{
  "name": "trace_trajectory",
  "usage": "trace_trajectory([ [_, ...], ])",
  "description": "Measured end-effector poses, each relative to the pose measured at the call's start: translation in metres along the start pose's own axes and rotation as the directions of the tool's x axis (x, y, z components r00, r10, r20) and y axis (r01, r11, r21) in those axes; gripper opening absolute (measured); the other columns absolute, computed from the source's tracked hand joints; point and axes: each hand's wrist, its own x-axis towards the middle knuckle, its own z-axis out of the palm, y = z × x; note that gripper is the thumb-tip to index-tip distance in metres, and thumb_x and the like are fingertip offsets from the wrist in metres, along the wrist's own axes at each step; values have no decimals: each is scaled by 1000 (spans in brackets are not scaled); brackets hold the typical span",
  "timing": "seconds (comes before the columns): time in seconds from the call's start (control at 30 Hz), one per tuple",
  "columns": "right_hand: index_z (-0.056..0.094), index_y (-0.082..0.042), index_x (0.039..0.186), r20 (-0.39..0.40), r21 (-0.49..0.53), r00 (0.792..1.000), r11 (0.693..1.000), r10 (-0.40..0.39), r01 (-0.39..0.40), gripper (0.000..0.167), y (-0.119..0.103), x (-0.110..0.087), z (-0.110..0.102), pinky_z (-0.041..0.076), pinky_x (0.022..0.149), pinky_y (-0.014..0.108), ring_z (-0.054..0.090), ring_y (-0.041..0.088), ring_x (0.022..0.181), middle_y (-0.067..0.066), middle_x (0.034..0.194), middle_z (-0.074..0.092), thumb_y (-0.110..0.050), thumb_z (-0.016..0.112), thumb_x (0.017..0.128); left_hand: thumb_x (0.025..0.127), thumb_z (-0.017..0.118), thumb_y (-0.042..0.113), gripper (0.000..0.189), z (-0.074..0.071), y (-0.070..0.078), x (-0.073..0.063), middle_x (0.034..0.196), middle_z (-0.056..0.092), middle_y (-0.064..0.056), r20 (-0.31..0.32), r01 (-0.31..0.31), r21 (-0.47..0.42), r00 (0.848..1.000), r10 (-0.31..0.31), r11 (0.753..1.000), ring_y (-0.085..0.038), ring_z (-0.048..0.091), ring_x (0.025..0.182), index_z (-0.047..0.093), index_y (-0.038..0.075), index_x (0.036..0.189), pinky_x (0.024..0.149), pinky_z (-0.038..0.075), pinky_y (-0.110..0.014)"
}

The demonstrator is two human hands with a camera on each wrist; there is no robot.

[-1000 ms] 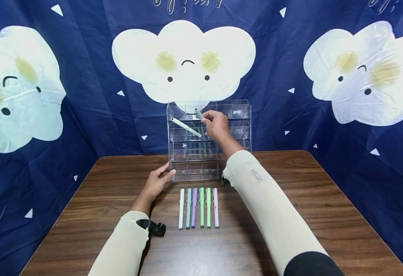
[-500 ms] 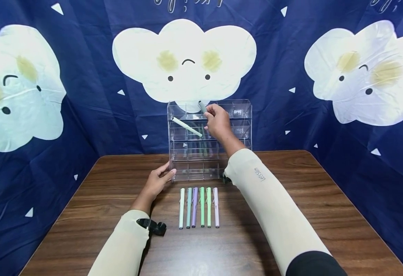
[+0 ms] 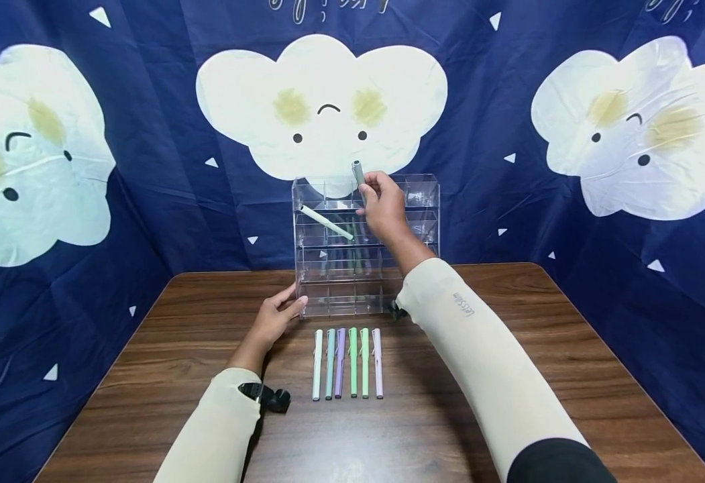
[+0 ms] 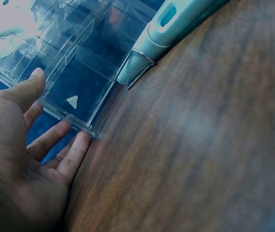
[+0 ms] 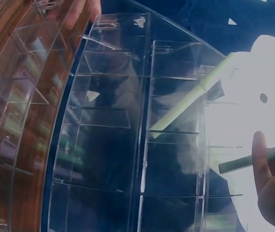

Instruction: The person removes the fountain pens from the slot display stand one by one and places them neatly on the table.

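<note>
In the head view my right hand [image 3: 384,206] pinches a grey-green capped pen [image 3: 358,172] near the top tier of a clear acrylic display rack [image 3: 341,308]. The pen stands nearly upright, its dark end above the rack's top edge. The right wrist view shows the other end of this pen [image 5: 236,164] sticking out past my fingers. My left hand [image 3: 272,320] touches the rack's lower left side, thumb at the front corner. Its fingertips [image 4: 81,137] meet the side edge in the left wrist view. A pale green pen [image 3: 327,223] lies slanted across the upper tiers.
Several pens lie side by side on the wooden table [image 3: 479,322] before the rack: a whitish pen [image 3: 318,365], a teal pen [image 3: 330,365], a purple pen [image 3: 340,362], green ones and a lilac pen [image 3: 377,363]. A blue cloud-print curtain [image 3: 479,221] hangs behind the rack.
My right hand has risen slightly and shifted right with the grey-green pen, which has turned from slanted to nearly upright. My left hand, the rack and the other pens stay put.
</note>
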Motion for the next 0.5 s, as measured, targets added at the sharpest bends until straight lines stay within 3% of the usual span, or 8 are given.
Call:
trace_trajectory([
  [0.13, 64, 6, 124, -7, 45, 1000, 999, -26, 26, 19, -4, -1, -3, 69, 74, 32, 67, 26, 98, 24, 122, 70, -7, 58, 113, 109, 71, 27, 63, -1, 1, 0, 161, 56, -26, -7, 0, -14, 1000, -1, 1000, -40, 61, 142, 46, 17, 167, 104, 62, -25],
  [0.33, 64, 7, 126, -3, 115, 1000, 993, -27, 27, 20, -7, -7, -9, 65, 68, 36, 66, 40, 96, 26, 121, 72, -8, 58, 113, 110, 70, 27, 63, 0, 0, -1, 161, 55, -28, -3, -3, -5, 1000, 3, 1000, -41, 61, 142, 46, 16, 167, 106, 62, -29],
  [0.5, 64, 8, 127, -6, 167, 1000, 986, -15, 16, 21, -6, -14, -11, 55, 58, 21, 67, 30, 93, 24, 115, 72, -6, 59, 113, 110, 70, 27, 64, 1, 0, -1, 161, 55, -28, 2, -3, 0, 1000, 3, 1000, -41, 61, 142, 45, 16, 167, 108, 62, -33],
])
